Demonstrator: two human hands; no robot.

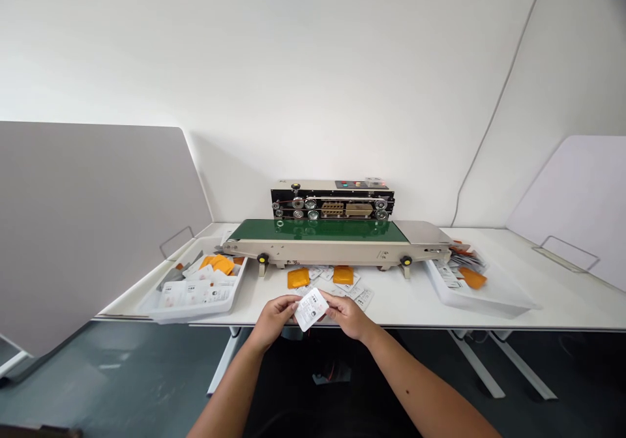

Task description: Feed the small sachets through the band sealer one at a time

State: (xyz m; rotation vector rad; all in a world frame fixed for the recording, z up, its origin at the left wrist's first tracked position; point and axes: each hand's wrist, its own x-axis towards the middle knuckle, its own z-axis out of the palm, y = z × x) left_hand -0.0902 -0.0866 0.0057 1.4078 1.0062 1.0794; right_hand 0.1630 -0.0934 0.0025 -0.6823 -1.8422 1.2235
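Observation:
Between my two hands, just over the table's front edge, is a small white printed packet [311, 309], tilted with its text and a dark round mark facing me. My left hand [274, 317] pinches it by the left corner, and my right hand [348, 315] grips its upper right corner. Behind my hands, an orange packet [298, 278] and a second orange packet [343, 276] lie on the table among several white printed packets [362, 298]. Past them stands a band sealing machine [332, 204] with a green conveyor belt [317, 231].
A translucent bin [195, 311] of white and orange packets stands at the left. Another bin [489, 300] with packets sits under the conveyor's right end. Grey partition panels [98, 223] rise at both sides of the white table [562, 294]. A cable [493, 112] runs down the wall.

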